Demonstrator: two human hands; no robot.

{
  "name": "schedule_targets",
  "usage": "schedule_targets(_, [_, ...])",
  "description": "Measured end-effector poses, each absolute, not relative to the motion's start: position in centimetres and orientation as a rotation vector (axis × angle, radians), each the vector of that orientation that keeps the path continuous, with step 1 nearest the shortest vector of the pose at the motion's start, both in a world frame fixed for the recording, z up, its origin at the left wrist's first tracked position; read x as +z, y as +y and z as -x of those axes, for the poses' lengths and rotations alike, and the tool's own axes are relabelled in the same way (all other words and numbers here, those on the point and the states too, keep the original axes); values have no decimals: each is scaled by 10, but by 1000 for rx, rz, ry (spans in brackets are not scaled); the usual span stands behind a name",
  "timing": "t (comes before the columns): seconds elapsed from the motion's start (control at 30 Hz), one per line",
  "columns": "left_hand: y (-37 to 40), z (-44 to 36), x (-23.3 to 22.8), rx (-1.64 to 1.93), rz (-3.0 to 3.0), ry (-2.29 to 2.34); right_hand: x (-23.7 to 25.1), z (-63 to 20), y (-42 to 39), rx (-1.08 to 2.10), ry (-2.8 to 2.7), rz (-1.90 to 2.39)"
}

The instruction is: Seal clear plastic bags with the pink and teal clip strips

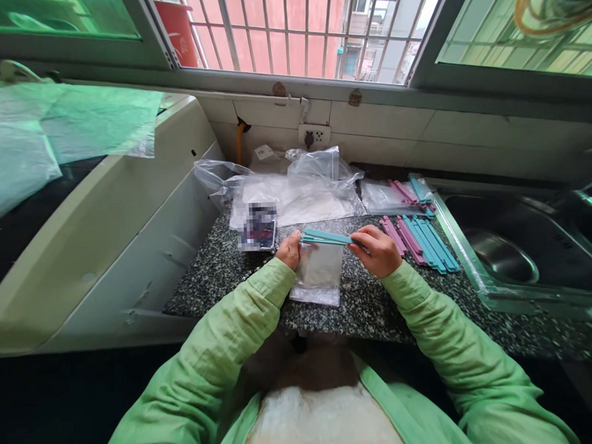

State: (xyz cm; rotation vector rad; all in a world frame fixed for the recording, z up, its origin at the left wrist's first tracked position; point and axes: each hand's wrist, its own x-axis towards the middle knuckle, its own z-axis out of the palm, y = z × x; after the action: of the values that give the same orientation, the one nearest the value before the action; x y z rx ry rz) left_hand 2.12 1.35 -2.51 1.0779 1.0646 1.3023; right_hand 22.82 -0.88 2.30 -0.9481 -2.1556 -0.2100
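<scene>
My left hand (289,250) and right hand (378,250) both pinched on ends of teal clip (326,238), held across top of small clear bag (319,271) on speckled counter (368,304). Phone (259,226) just left. Pile of pink/teal clips (420,239) near right, sink (513,255) beyond. Loose plastic bags (299,189) behind.

Light green jacket sleeves (241,316) — white top (319,424) beneath

Soft window (307,32) daylight, warped edges
</scene>
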Motion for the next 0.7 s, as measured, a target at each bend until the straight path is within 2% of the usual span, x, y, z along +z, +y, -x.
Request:
schedule_targets(0.37, [13, -21, -24, 1268, -1032, 1030, 23, -229, -8, -132, -2062, 933])
schedule_targets(0.7, [15, -24, -28, 1378, -859, 1034, 23, -230, -8, -90, -2022, 982])
